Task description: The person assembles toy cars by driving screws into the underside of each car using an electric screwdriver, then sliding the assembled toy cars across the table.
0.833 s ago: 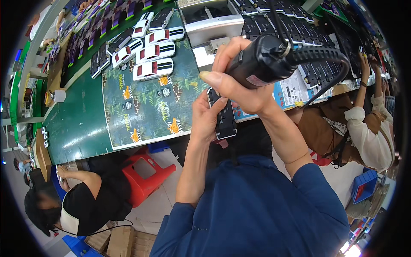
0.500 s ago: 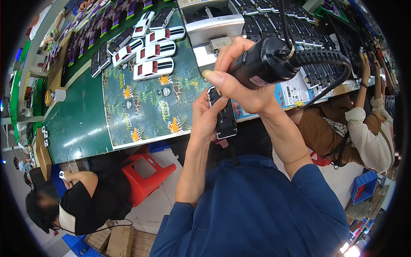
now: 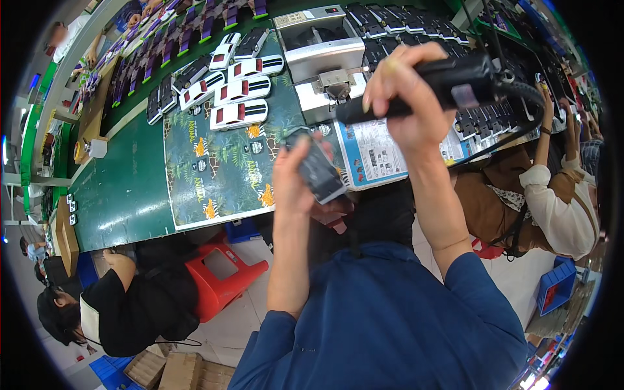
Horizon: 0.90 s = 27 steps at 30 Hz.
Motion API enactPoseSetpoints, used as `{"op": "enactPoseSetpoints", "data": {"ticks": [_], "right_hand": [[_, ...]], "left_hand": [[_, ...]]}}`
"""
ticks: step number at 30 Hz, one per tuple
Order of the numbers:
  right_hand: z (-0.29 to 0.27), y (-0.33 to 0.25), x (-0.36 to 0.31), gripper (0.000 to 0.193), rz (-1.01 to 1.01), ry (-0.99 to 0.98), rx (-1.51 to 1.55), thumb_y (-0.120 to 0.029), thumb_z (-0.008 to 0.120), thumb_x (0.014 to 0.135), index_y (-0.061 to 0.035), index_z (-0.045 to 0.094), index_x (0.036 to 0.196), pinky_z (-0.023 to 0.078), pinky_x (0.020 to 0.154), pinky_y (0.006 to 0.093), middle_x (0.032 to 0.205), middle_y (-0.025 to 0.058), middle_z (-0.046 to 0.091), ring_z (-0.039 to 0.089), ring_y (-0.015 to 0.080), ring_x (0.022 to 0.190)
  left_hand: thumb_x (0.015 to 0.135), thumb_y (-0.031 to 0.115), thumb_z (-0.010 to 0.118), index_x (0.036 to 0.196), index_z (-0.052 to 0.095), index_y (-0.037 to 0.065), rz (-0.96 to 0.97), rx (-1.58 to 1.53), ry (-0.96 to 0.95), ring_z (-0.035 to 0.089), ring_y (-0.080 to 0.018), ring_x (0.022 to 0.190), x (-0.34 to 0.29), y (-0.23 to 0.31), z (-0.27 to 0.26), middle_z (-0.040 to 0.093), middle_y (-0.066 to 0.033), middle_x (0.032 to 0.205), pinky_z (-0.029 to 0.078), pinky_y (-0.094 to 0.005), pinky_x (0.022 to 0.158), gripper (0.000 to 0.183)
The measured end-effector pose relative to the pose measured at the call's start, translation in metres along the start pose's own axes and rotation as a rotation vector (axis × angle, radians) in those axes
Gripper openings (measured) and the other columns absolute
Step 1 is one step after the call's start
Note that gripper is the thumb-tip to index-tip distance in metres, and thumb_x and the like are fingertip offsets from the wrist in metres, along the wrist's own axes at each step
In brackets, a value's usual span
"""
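My right hand (image 3: 411,97) is wrapped around a black electric screwdriver (image 3: 458,83), held nearly level, its cord running off to the right. The tool's front end points left, close to the metal screw feeder (image 3: 328,55); its bit cannot be made out. Lower and to the left, my left hand (image 3: 292,175) grips a toy car (image 3: 321,172) with its dark underside facing up. The car is tilted and blurred, apart from the screwdriver. Left of the feeder, several white toy cars (image 3: 239,114) with black stripes stand on the patterned mat (image 3: 227,169).
Rows of upturned car bases (image 3: 390,19) lie behind and right of the feeder. A printed sheet (image 3: 380,159) lies near the table edge. Purple-and-green parts (image 3: 179,39) line the far left. A red stool (image 3: 224,279) and co-workers sit on both sides.
My right hand has lifted the screwdriver off the toy car, up and right, turning it more level. My left hand has shifted slightly left with the car, which now tilts more.
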State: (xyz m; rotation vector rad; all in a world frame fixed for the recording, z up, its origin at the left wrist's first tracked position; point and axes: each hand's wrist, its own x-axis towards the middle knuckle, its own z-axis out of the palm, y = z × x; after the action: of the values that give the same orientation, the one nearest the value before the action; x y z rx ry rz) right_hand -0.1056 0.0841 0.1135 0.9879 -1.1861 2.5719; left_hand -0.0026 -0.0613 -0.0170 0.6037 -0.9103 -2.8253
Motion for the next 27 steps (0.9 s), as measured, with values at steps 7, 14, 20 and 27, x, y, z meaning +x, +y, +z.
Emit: {"op": "enactPoseSetpoints", "data": {"ticks": [7,14,20,27], "right_hand": [[-0.002,0.021,0.027,0.01,-0.093,0.028,-0.263,-0.003,0.076,0.082,-0.0008,0.066,0.079,0.044,0.047,0.0201,0.059,0.0019,0.061,0.058,0.0075,0.049],[0.015,0.037,0.03,0.014,-0.155,-0.159,-0.641,-0.005,0.077,0.082,-0.0021,0.065,0.076,0.045,0.046,0.0202,0.059,-0.0003,0.06,0.057,0.0063,0.048],[0.02,0.017,0.03,0.018,0.258,-0.076,-0.395,-0.012,0.078,0.081,-0.002,0.065,0.073,0.043,0.045,0.0236,0.052,0.0012,0.058,0.054,0.0086,0.042],[0.026,-0.014,-0.028,0.015,0.318,-0.066,0.028,-0.004,0.069,0.084,0.0013,0.055,0.083,0.043,0.044,0.0257,0.056,0.0068,0.055,0.05,0.012,0.043]], "left_hand": [[0.085,-0.007,0.061,0.134,0.043,0.002,0.116,0.092,-0.112,0.06,-0.037,0.117,-0.013,0.01,-0.009,0.054,-0.0235,0.133,0.06,-0.0508,0.089,0.053],[0.081,-0.012,0.059,0.132,0.043,0.002,0.109,0.072,-0.056,0.062,-0.0382,0.115,-0.012,0.012,-0.003,0.056,-0.0247,0.13,0.062,-0.0481,0.085,0.055],[0.08,-0.013,0.058,0.134,0.044,0.007,0.133,-0.032,-0.057,0.066,-0.0303,0.103,-0.005,0.005,-0.016,0.061,-0.0173,0.117,0.061,-0.0477,0.085,0.059],[0.078,-0.016,0.058,0.141,0.041,0.011,0.124,-0.092,-0.121,0.065,-0.0261,0.103,-0.005,0.009,-0.018,0.061,-0.0139,0.117,0.06,-0.047,0.086,0.071]]}}
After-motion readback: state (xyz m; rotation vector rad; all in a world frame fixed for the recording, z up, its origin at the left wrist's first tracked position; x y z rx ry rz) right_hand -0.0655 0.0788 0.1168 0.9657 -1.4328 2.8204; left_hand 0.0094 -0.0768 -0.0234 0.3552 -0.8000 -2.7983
